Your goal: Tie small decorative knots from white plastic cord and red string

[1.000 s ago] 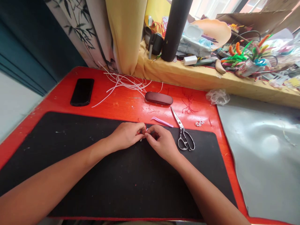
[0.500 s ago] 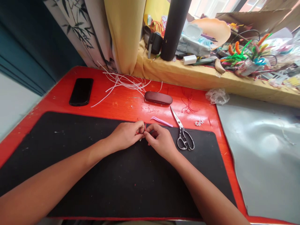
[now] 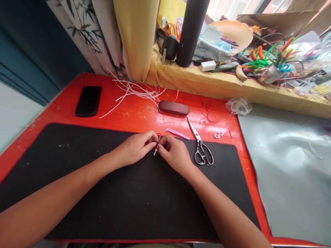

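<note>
Over the top edge of the black mat (image 3: 134, 203), my two hands meet almost fingertip to fingertip. My left hand (image 3: 139, 146) pinches a thin red cord (image 3: 159, 136), which rises in a small loop between the hands. My right hand (image 3: 174, 148) is also closed on the cord, thumb against forefinger. A small whitish tip (image 3: 155, 152) sticks out below the fingers; what it is, I cannot make out. Just beyond the right hand lie pink tweezers (image 3: 178, 133). To its right are scissors (image 3: 200, 143) with dark handles, blades pointing away.
A brown oblong case (image 3: 173, 107), a tangle of white strips (image 3: 134, 90) and a black phone (image 3: 88, 101) lie on the red table (image 3: 116, 119). Red thread scraps (image 3: 207, 116) and small clear beads (image 3: 218, 135) sit right. A grey sheet (image 3: 289, 179) covers the right side; the sill behind is cluttered.
My left hand's fingers have loosened and shifted slightly left. More of the red loop and the whitish tip now shows between the hands.
</note>
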A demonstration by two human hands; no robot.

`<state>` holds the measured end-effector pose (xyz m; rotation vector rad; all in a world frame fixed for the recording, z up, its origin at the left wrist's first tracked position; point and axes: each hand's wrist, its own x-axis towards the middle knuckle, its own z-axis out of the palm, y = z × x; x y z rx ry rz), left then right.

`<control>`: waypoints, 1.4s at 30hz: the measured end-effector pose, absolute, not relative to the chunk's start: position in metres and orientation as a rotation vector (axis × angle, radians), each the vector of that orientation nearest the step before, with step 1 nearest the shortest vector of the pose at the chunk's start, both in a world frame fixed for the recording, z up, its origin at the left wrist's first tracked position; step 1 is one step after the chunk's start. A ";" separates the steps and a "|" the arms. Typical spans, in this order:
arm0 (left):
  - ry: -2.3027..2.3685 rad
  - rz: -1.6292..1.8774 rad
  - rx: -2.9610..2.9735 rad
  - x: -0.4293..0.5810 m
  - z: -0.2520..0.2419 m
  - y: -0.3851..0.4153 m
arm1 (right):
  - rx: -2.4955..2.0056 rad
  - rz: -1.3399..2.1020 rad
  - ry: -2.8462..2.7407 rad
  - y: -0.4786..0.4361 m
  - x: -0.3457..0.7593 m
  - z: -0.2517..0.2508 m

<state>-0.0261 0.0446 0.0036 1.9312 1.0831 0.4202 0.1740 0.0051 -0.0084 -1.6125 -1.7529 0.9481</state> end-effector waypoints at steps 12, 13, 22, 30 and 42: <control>1.056 0.562 2.102 -0.030 0.006 0.045 | -1.605 0.998 -1.727 0.007 0.174 -0.005; 1.049 0.567 2.109 -0.030 0.007 0.045 | -1.591 1.003 -1.727 0.007 0.174 -0.006; 1.020 0.551 1.920 -0.031 0.005 0.049 | -1.568 1.006 -1.756 0.007 0.176 -0.009; 1.140 0.661 1.960 -0.032 0.004 0.050 | -1.570 1.011 -1.728 0.008 0.175 -0.010; 1.027 0.771 2.183 -0.021 0.009 0.045 | -1.571 1.004 -1.774 0.009 0.174 -0.005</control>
